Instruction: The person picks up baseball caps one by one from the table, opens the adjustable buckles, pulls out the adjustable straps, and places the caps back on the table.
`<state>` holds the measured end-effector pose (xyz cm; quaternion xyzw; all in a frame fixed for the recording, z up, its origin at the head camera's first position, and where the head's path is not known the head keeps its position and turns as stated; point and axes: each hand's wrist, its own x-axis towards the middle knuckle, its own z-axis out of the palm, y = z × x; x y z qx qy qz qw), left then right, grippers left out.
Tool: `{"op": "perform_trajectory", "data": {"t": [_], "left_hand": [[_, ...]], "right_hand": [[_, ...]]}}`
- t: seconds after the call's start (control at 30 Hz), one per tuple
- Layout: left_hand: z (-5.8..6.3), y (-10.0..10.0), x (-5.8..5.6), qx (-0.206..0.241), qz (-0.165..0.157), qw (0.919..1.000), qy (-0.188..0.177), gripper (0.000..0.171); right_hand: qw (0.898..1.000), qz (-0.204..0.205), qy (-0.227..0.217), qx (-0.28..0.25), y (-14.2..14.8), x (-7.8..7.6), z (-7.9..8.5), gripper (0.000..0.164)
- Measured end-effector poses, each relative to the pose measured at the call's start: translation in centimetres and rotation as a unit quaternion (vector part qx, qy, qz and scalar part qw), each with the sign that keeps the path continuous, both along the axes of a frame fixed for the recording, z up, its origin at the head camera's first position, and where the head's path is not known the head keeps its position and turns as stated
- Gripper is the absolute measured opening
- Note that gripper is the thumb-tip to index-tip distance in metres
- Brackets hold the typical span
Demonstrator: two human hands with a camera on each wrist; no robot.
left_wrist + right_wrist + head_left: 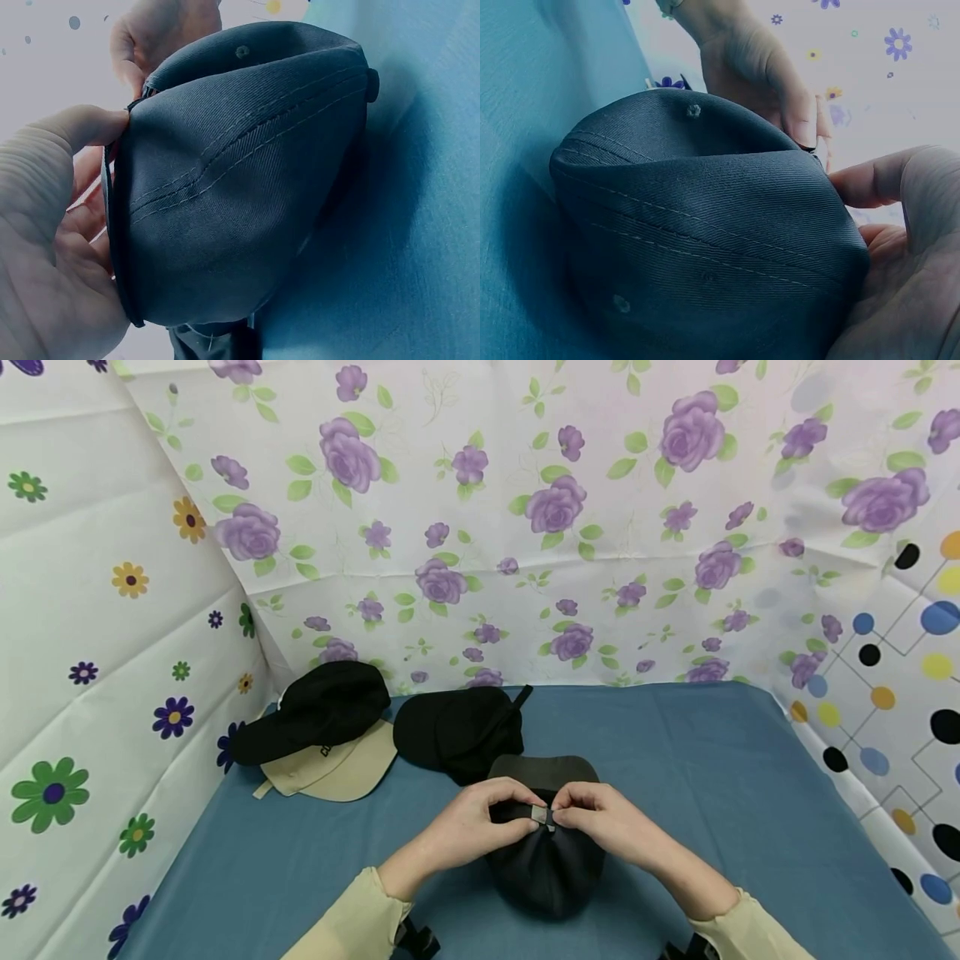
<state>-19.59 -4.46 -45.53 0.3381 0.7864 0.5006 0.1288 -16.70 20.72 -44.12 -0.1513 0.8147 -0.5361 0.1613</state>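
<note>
A dark grey baseball cap (547,877) lies on the blue cloth, its brim pointing away and its back strap toward me. My left hand (483,818) pinches the strap left of a small metal buckle (538,815). From the other side my right hand (607,818) pinches the strap right beside the buckle, fingertips close to the left ones. In the left wrist view the left thumb presses the edge of the cap's crown (240,172). The right wrist view shows the right thumb and fingers at the rim of the crown (720,217), which is creased inward.
Behind to the left, a black cap (322,710) rests over a beige cap (345,764). Another black cap (457,727) with its strap sticking up lies beside them. Flowered cloth walls (450,527) surround the blue-covered table (675,760).
</note>
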Motion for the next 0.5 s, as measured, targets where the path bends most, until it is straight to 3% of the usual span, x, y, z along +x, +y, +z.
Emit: {"op": "perform_trajectory", "data": {"t": [0.5], "left_hand": [[0.06,-0.22,0.29,0.017,-0.004,0.999,-0.042,0.028]], "right_hand": [[1.0,-0.001,-0.013,-0.013,-0.14,0.05,0.02,0.019]]}}
